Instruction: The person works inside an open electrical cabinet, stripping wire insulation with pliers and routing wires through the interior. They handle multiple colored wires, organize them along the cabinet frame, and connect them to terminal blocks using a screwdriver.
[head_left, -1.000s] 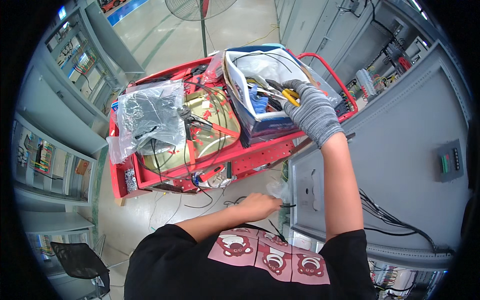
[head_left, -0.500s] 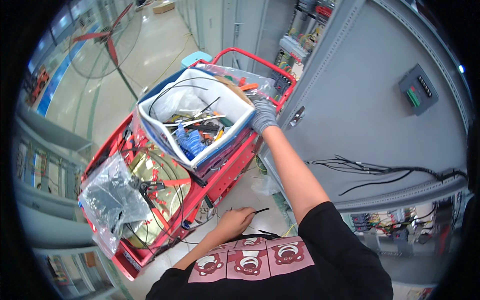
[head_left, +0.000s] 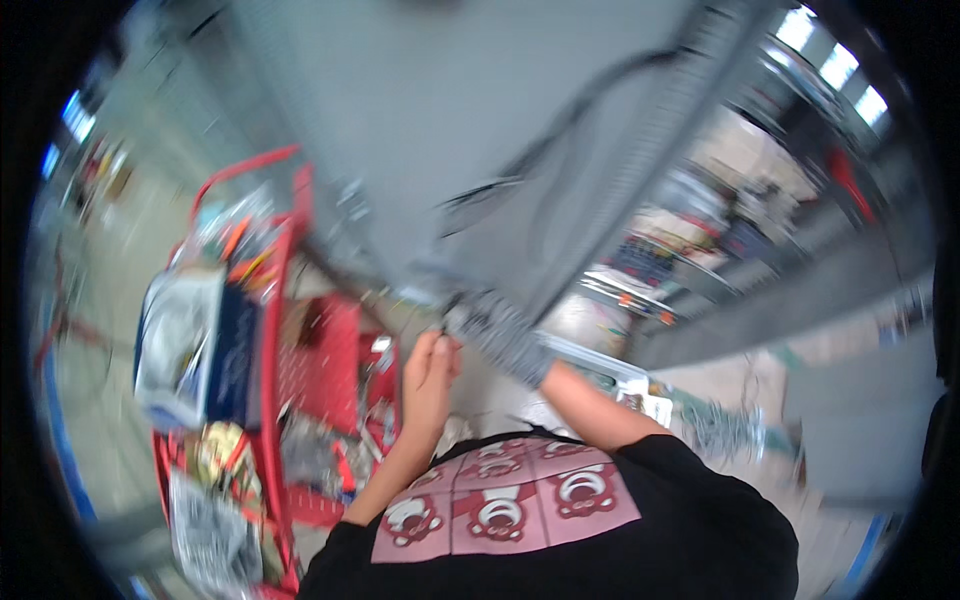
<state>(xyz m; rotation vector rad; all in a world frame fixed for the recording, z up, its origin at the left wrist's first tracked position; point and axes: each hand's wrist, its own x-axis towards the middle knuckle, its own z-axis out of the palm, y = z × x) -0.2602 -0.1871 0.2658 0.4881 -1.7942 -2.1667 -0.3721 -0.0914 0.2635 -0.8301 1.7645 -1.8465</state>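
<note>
Going steadily helps: the left hand (head_left: 428, 378) curls its fingers beside the right hand (head_left: 492, 331), whose opening, like either's hold, I can't tell.

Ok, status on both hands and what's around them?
Bare left hand close beside gloved right hand. Anything held: too blurred to tell. Grey cabinet door ahead, dark cables on it. Red cart to the left.

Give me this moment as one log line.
left hand: bare, close to gloved right hand | grip: too blurred to tell | red cart: at left, box on it | grey door: ahead
</note>
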